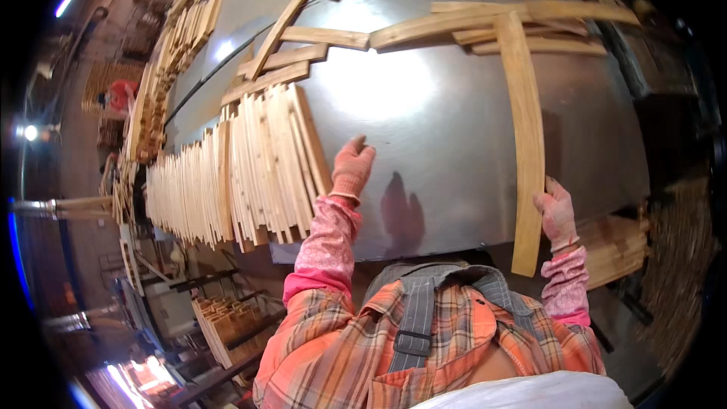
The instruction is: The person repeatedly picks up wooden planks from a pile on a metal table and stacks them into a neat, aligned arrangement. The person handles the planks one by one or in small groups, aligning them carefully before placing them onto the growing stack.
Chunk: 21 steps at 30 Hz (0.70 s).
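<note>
A long flat wooden board [524, 136] lies across the right part of the metal-topped table [447, 174], its near end jutting past the front edge. My right hand [557, 216], in a pinkish work glove, grips the board's right edge near that end; some of its fingers are hidden. My left hand [354, 167], gloved the same way, hovers over the tabletop with loosely bent fingers apart and nothing in them. Just left of it stands a tight row of wooden slats [265, 159], set side by side.
Loose boards [447, 24] lie in a crooked line across the table's far side, overlapping at the right. Another stack of boards [617, 246] is low at the right. More slats [189, 26] line the far left. A person in red [121, 95] is farther off.
</note>
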Each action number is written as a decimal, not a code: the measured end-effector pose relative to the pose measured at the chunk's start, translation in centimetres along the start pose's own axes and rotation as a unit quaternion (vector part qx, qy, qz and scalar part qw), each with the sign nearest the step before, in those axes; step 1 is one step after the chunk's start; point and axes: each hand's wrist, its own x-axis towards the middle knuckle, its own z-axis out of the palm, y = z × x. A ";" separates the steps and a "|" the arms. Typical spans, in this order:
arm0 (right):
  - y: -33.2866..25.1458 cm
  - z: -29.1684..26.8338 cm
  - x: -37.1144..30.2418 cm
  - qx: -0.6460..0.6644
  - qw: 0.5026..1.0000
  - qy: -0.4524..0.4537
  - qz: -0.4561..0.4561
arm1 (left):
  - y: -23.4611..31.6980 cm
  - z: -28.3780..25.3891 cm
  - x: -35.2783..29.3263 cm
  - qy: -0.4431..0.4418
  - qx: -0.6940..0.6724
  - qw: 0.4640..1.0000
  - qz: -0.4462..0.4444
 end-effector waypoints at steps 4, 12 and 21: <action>-4.2 7.8 10.5 -0.159 0.986 0.045 0.021 | -4.1 -6.8 8.8 0.068 -0.112 0.991 -0.040; -15.2 16.7 32.7 -0.718 0.670 0.175 -0.067 | -1.8 -6.6 20.9 0.044 0.013 0.999 0.025; -14.4 17.6 21.3 -0.835 0.530 -0.143 -0.033 | 0.5 -4.5 39.7 0.130 0.059 0.973 -0.180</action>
